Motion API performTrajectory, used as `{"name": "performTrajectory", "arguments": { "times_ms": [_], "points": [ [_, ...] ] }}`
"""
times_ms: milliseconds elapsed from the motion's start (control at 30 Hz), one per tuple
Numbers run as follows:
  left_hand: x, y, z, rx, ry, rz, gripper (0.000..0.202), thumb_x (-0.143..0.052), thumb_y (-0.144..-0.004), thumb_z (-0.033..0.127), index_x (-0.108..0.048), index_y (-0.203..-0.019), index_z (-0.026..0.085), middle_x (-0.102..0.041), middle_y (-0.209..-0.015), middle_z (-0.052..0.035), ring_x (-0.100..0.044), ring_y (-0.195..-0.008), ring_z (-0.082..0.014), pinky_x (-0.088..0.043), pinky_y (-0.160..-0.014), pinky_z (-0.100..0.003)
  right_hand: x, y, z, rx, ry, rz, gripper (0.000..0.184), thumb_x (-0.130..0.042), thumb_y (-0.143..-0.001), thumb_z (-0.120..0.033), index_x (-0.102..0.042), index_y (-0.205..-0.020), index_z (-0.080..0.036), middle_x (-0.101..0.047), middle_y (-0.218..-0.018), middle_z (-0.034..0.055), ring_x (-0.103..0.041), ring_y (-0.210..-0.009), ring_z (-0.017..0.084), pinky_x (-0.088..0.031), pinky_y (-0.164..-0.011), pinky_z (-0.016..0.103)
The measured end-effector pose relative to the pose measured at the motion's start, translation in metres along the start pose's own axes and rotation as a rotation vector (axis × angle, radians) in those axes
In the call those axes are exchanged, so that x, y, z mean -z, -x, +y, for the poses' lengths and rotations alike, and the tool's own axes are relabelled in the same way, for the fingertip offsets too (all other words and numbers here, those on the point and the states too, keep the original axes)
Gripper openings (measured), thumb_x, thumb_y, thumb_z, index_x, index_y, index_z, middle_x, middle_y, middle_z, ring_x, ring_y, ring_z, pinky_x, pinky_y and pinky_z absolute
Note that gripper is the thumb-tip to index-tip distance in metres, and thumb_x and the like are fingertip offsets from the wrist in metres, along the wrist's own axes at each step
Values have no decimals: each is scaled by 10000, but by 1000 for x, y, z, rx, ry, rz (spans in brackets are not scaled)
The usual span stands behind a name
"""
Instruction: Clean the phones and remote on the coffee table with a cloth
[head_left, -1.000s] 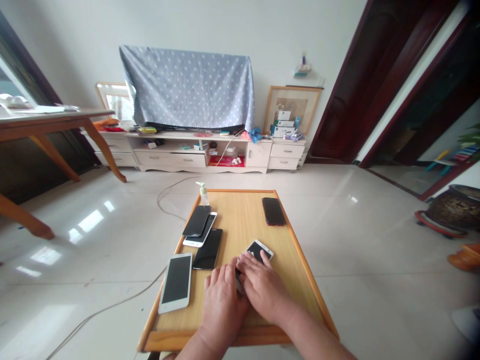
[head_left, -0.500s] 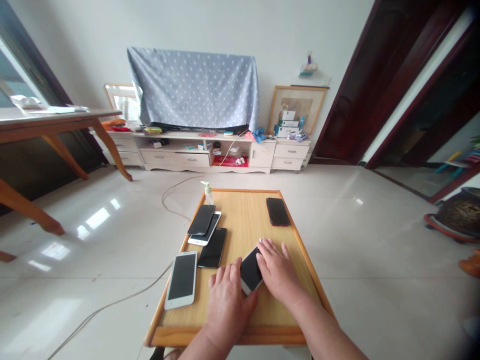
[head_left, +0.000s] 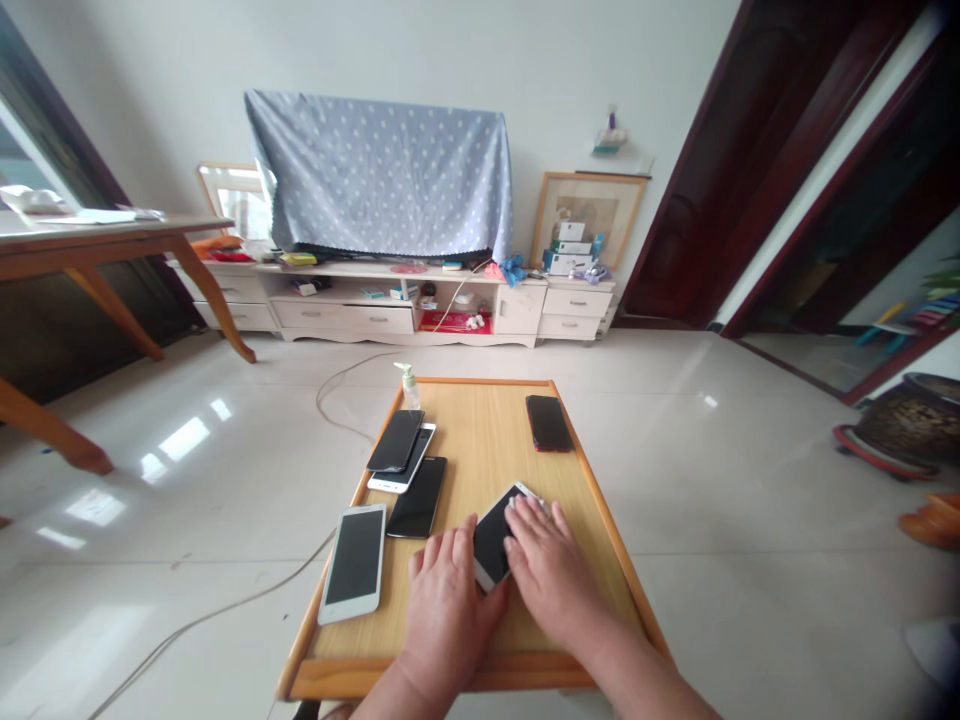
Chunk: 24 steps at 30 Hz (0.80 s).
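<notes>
A white-framed smartphone [head_left: 495, 540] with a dark screen lies slanted on the small wooden table [head_left: 487, 430]. My left hand [head_left: 450, 600] steadies its near left side, with the thumb at the lower corner and the fingers along the edge. Across the right part of the screen, my right hand [head_left: 551, 565] lies flat with its fingers stretched out. A bit of white shows at those fingertips; I cannot make out what it is. To the left rest a white smartphone [head_left: 352, 565], a black smartphone [head_left: 418, 500], and another white one [head_left: 411, 470] partly under a dark one [head_left: 395, 442].
A dark smartphone with a red edge [head_left: 549, 424] lies at the far right of the table. The pump bottle [head_left: 409, 388] stands at the far left corner. Behind are a low white cabinet [head_left: 337, 318] and a polka-dot cloth [head_left: 382, 180]. A cable [head_left: 217, 605] runs over the floor.
My right hand has slid slightly across the screen towards me, baring the phone's far corner. My left hand keeps its hold. The whole view has shifted a little.
</notes>
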<state>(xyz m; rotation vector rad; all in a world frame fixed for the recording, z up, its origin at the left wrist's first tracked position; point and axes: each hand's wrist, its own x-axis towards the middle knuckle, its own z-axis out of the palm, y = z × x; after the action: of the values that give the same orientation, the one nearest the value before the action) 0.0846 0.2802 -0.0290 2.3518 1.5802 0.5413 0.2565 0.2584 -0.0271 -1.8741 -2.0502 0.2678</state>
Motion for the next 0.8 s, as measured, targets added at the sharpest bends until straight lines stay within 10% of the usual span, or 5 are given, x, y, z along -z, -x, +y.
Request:
{"name": "performTrajectory", "arguments": {
  "times_ms": [133, 333, 567, 800],
  "points": [
    [2, -1, 2, 0, -8, -38, 588, -554, -851, 247, -466, -1428, 181, -636, -1305, -107, -550, -1198, -290, -378, -1015, -436, 6, 13, -11, 149, -97, -60, 456, -338, -1084, -334, -487, -1505, -242, -459, -1558, 51, -360, -1486, 240, -180, -1268, 535],
    [0, -1, 3, -6, -27, -1, 667, -657, -816, 362, -458, -1426, 181, -631, -1295, -109, -553, -1192, -301, -377, -1020, -439, 10, 5, 18, -69, 46, 40, 489, -316, -1082, -341, -508, -1485, -142, -455, -1549, 143, -374, -1475, 305, -196, -1238, 614],
    [-3, -2, 2, -29, -10, 0, 570, -594, -876, 321, -464, -1417, 197, -632, -1299, -95, -555, -1201, -274, -381, -1012, -416, 8, 17, -6, 129, -83, -5, 442, -338, -1088, -358, -549, -1457, -240, -513, -1520, 49, -404, -1463, 241, -203, -1262, 534],
    [-3, -2, 1, -26, -26, 13, 612, -621, -852, 367, -467, -1417, 189, -630, -1290, -113, -554, -1189, -293, -379, -1011, -427, 9, 11, 4, -11, -19, 61, 465, -344, -1084, -365, -574, -1434, -163, -518, -1504, 136, -411, -1456, 295, -224, -1237, 595]
  ]
}}
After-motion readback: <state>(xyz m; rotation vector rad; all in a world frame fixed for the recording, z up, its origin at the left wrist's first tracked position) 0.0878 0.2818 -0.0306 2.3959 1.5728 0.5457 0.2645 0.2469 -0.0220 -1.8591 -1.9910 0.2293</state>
